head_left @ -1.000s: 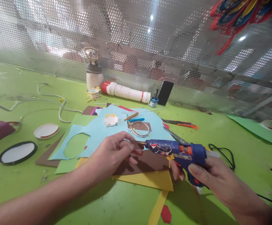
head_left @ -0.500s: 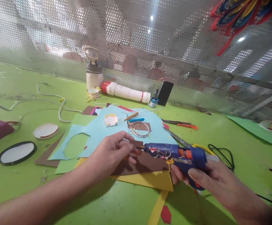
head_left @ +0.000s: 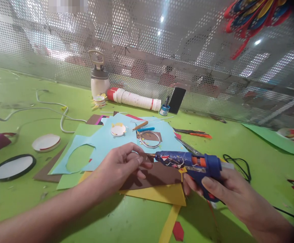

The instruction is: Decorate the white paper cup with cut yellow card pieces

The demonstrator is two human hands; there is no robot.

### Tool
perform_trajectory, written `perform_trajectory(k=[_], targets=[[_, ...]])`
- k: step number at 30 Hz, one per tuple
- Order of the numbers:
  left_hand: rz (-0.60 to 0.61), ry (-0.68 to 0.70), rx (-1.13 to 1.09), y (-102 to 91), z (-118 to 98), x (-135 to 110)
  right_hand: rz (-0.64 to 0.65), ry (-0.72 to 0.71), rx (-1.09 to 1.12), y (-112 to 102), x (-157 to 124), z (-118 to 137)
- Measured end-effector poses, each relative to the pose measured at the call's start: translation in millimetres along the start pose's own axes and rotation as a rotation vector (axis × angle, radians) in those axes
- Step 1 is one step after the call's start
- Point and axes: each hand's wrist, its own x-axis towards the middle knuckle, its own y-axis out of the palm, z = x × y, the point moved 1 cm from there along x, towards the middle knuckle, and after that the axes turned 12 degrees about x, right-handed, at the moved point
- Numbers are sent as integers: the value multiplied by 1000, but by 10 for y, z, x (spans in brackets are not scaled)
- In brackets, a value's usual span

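My right hand (head_left: 228, 194) is closed round a blue hot glue gun (head_left: 189, 163), its nozzle pointing left. My left hand (head_left: 121, 165) pinches a small brown paper piece (head_left: 144, 157) right at the nozzle tip. Under both hands lie a brown sheet (head_left: 159, 175) and a yellow sheet (head_left: 162, 194). Behind them a light blue sheet (head_left: 106, 141) with a cut-out hole carries a small white disc (head_left: 118, 130) and a wire-like ring (head_left: 150, 139).
On the green table (head_left: 126, 219) are a white lid (head_left: 46, 142), a black-rimmed oval (head_left: 13, 166), scissors (head_left: 191, 147), a white cord (head_left: 50, 109), a bottle (head_left: 100, 81), a stack of cups lying down (head_left: 135, 99), a phone (head_left: 177, 100) against the perforated metal wall, and a black cable (head_left: 238, 165).
The view shifted slightly. Both hands stayed almost still, the glue gun's nozzle kept against the brown piece in my left fingers.
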Motion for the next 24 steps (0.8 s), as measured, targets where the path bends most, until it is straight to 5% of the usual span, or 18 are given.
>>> perform_trajectory(k=[17,24], targets=[[-23,14,12,-42,18,37,12,78,49,-23,-62,-12],[-143,-29,159,-83,-1,64,-89,-74,183,-83,-73,-2]])
